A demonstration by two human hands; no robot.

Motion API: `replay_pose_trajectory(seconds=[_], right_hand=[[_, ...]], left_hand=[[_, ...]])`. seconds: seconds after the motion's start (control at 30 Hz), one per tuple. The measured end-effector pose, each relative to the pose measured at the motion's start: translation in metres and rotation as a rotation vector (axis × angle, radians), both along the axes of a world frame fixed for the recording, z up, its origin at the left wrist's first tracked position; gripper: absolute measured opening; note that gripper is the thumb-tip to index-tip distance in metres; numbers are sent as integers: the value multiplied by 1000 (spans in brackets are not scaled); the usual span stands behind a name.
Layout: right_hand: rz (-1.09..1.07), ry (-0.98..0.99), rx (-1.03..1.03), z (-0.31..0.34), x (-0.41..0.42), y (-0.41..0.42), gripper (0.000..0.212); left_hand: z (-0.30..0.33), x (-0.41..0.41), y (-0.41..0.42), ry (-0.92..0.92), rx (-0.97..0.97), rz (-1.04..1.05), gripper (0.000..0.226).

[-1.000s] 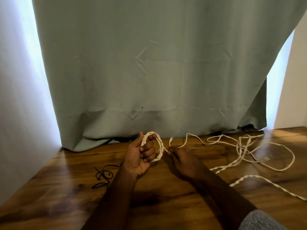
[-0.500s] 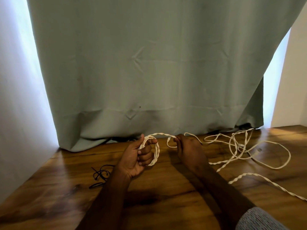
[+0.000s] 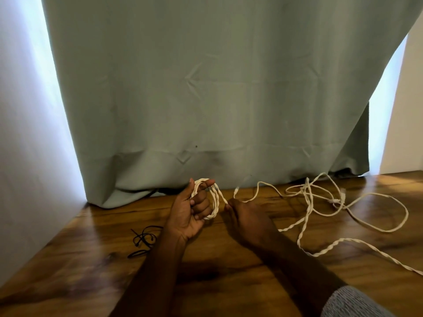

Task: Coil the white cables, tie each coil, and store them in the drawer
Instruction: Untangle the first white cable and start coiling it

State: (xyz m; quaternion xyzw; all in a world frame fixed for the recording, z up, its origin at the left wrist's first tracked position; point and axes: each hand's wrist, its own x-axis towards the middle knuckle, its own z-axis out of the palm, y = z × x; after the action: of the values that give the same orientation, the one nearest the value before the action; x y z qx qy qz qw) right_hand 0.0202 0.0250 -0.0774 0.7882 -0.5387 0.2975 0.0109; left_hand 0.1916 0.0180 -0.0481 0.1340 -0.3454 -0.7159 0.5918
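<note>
The left hand (image 3: 191, 212) holds a small coil (image 3: 214, 202) of white cable, fingers curled through its loops; the right hand (image 3: 248, 219) pinches the strand just beside it, while the loose cable (image 3: 320, 202) sprawls across the wooden table (image 3: 229, 282) to the right

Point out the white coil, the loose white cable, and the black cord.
white coil (image 3: 214, 203), head view, right side of the loops.
loose white cable (image 3: 378, 229), head view, outer loop on the table.
black cord (image 3: 144, 239), head view, middle of its tangle.
</note>
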Motion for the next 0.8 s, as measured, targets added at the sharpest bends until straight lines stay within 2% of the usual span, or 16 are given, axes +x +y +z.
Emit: replay_pose_trajectory(seconds=[0.13,0.33,0.47,0.6,0.8], right_hand=[[70,118,20,1,1,5,35],[169,210,67,-2,6,8,38],[227,231,29,0,9,9,40],[275,288,-16,4,8,13,34],[324,325,-33,8,7,16,19]], left_hand=[[0,-2,-1,15,-1,15,54],[0,2,-6,88,-29,94,55],[2,3,-5,94,-38,123,54],[0,-3,-7,50,-46,140,49],[0,-9,-8,-36,-17,301,31]])
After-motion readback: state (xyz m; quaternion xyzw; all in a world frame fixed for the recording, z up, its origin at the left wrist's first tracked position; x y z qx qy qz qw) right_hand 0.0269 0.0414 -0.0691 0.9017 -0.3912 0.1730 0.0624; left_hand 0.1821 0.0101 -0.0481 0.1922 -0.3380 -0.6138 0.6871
